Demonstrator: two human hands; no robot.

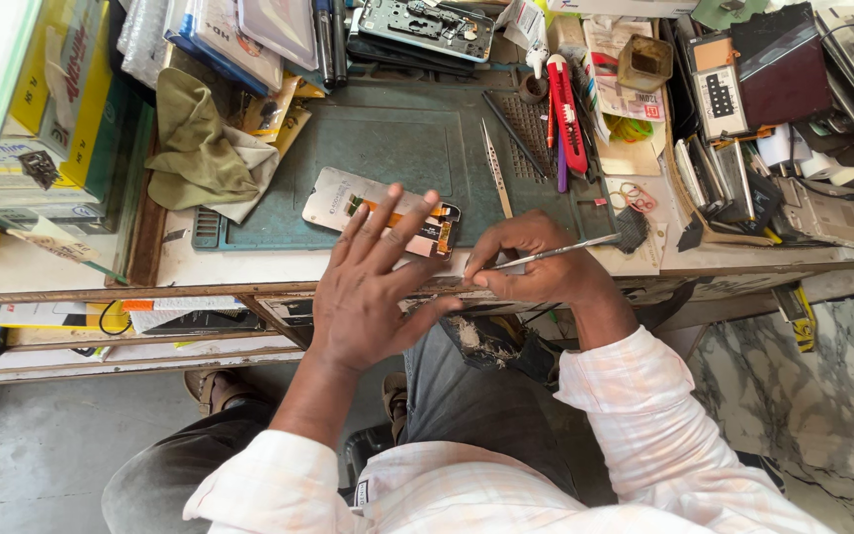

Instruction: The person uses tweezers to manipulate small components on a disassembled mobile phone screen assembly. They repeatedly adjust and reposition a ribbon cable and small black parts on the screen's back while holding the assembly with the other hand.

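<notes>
Grip, right hand (536,269): your fingers are closed around a thin metal tool with a dark brush-like end (585,242), pinched near its tip, the tip hidden under your fingertips at the bench edge.
Grip, left hand (373,287): flat and spread, clasping nothing; your fingers press down on the phone screen assembly (348,203).
Item location: the assembly lies back-side up on the near edge of the green work mat (387,138), its orange flex strip partly covered by your fingers.
Adjacent: steel tweezers (496,168) lie on the mat just beside your right hand; red-handled tool (567,114) farther back; olive cloth (200,148) at the mat's left corner; opened phone body (427,25) at the rear.
Handling note: likely fine work at the assembly's lower right corner. Keep your left palm's weight off the flex strip, hold the part still, and let the tool tip move in short, light strokes.
Caution: the assembly sits close to the bench edge; a slip could push it off.
</notes>
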